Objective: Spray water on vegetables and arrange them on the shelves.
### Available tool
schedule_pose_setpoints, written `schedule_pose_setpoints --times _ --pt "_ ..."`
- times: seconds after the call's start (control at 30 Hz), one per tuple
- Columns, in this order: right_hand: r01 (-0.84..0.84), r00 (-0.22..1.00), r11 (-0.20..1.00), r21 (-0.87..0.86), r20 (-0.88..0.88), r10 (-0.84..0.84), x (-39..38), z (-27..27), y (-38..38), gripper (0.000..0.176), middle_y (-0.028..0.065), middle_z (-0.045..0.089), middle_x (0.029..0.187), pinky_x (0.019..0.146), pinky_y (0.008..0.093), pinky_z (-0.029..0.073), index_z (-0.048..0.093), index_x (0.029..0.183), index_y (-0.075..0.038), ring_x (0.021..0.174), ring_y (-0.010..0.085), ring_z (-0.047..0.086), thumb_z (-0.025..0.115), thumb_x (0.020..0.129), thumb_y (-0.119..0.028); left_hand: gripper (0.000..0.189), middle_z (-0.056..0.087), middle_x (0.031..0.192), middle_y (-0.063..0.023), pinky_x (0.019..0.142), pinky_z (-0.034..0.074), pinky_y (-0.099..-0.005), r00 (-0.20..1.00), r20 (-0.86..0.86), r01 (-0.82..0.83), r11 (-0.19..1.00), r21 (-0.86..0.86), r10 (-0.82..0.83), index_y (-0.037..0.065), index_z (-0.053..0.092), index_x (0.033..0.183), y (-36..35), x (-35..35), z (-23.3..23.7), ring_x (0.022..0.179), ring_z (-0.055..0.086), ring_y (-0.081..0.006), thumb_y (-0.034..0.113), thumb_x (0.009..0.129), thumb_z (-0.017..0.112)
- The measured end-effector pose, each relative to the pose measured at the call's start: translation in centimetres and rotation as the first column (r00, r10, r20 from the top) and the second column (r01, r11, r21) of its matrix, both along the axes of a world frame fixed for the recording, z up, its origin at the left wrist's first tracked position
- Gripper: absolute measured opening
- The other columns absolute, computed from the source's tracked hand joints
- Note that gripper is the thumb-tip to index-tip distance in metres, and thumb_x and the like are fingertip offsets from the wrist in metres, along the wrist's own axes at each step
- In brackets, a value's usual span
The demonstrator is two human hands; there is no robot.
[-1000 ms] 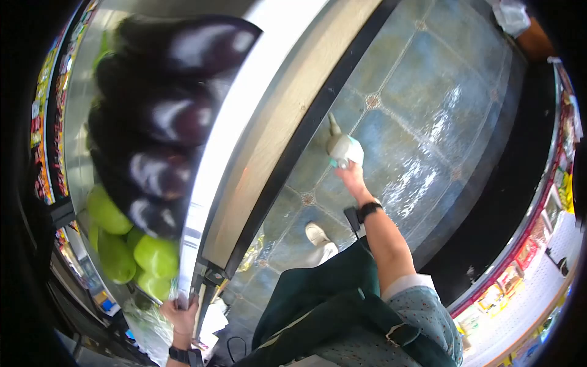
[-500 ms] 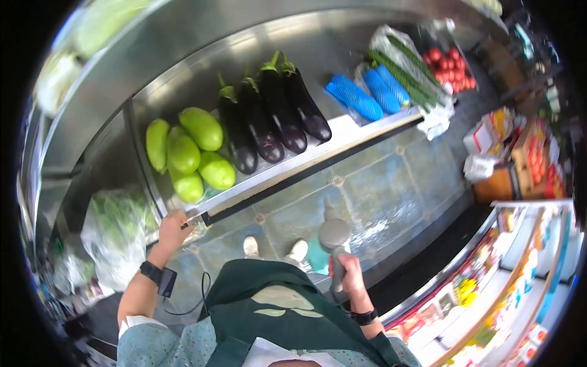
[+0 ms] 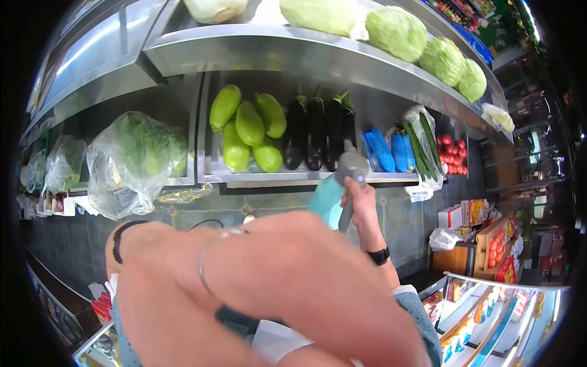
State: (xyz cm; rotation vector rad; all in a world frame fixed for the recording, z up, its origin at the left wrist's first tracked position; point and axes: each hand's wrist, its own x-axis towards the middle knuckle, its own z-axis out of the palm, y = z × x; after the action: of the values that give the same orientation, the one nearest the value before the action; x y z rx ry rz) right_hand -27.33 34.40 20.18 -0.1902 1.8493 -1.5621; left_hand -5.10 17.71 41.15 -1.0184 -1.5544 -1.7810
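Note:
My right hand [image 3: 361, 205] is wrapped round the grey handle of a spray bottle [image 3: 327, 199] with a translucent teal tank. Its grey head points at the shelf, in front of the dark eggplants [image 3: 313, 134]. Very near the camera, my left hand [image 3: 275, 263] looms large and smeared, with a ring on one finger. Its fingertips do not show clearly, and it hides my apron and part of the floor. Pale green eggplant-like vegetables [image 3: 249, 124] lie to the left of the dark ones.
Cabbages [image 3: 396, 33] line the upper metal shelf. Bagged greens [image 3: 131, 159] overhang the lower shelf at left. Blue-netted produce [image 3: 382, 150], cucumbers [image 3: 416, 150] and tomatoes [image 3: 452, 156] lie to the right. Boxes [image 3: 449, 217] and a display case [image 3: 489, 312] stand at lower right.
My left hand has left the shelf's front edge and come up close to the camera. The spray bottle in my right hand has risen toward the shelf. The view has shifted, showing the cabbages.

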Motion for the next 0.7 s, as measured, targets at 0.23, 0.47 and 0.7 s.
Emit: schedule_pose_setpoints --times 0.23,0.47,0.7 --pt "-0.116 0.988 0.972 0.206 -0.079 0.135 -0.6 0.2 -3.7 0.023 0.0025 0.055 0.060 0.043 0.0278 0.041 0.059 0.079 -0.002 0.046 0.0110 0.051 0.067 0.086 -0.023 0.053 0.054 0.104 -0.0131 0.085 0.048 -0.0407 0.992 -0.119 0.039 0.999 0.023 -0.036 0.008 0.056 0.109 -2.1 -0.4 -1.2 0.093 0.059 -0.0279 0.052 0.081 0.068" --pt "-0.196 0.980 0.971 0.133 -0.005 0.199 -2.1 1.3 -4.3 0.022 0.0020 0.053 0.062 0.043 0.0280 0.043 0.059 0.083 -0.002 0.047 0.0121 0.052 0.066 0.088 -0.023 0.055 0.052 0.106 -0.0127 0.086 0.046 -0.0409 0.998 -0.060 -0.008 1.000 0.027 0.009 0.013 0.053 0.113 -2.6 -1.9 -1.8 0.095 0.056 -0.0274 0.055 0.080 0.067" --pt "-0.258 0.965 0.958 0.126 -0.009 0.262 -4.7 3.4 -5.2 0.025 0.0005 0.054 0.063 0.045 0.0249 0.040 0.059 0.083 -0.003 0.047 0.0093 0.049 0.067 0.088 -0.026 0.057 0.050 0.107 -0.0122 0.087 0.044 -0.0410 0.998 0.005 -0.061 0.998 0.006 0.061 0.017 0.050 0.116 -1.1 -3.6 -1.3 0.096 0.054 -0.0268 0.058 0.079 0.066"
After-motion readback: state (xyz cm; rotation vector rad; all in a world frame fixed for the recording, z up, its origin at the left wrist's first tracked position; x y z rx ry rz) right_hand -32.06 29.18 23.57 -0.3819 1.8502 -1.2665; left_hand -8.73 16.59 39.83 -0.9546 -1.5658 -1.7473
